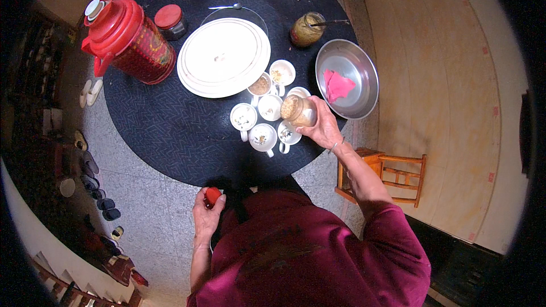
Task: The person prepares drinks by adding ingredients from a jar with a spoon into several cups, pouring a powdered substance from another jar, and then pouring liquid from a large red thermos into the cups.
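My right hand (320, 125) grips a glass jar (303, 115) of pale brown granules, tilted with its mouth to the left above the cups. Below and around it, several white cups stand in a cluster, among them one cup (262, 137) with dark bits inside and another cup (282, 72) with yellowish bits. A brown, grainy filling shows in a third cup (260, 85). The jar partly hides a cup (298, 92) behind it. At the table's near edge, my left hand (207, 213) holds a red lid (213, 196).
A large white round lid or plate (224, 57) lies on the dark round table (170, 136). Left of it stand a red thermos (132, 42) and a red-lidded jar (169, 21). To the right are a spooned jar (305, 34), a steel basin (362, 98) with a pink cloth (339, 85), and a wooden chair (396, 175).
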`<move>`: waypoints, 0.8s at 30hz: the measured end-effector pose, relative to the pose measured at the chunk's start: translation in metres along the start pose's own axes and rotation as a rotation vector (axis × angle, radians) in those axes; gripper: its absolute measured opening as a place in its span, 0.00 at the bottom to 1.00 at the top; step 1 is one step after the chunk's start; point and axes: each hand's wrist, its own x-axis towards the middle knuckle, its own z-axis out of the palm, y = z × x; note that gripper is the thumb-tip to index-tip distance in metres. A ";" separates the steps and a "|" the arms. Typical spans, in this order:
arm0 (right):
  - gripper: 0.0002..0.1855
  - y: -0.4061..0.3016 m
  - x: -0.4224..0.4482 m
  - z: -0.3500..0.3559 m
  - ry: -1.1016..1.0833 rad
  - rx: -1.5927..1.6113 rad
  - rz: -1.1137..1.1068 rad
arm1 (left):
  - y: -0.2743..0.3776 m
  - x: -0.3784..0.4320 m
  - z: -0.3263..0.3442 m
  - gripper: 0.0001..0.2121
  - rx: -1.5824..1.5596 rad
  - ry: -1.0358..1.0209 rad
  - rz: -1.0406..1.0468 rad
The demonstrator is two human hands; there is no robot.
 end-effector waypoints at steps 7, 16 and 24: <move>0.48 0.012 0.001 0.007 0.001 -0.024 0.035 | 0.002 0.001 -0.002 0.23 -0.027 0.006 -0.021; 0.48 0.002 -0.002 0.004 0.029 0.049 0.015 | -0.005 0.005 -0.001 0.22 -0.047 -0.011 -0.033; 0.47 0.013 -0.009 0.009 0.056 0.129 0.055 | -0.001 0.003 -0.003 0.21 -0.016 -0.015 -0.010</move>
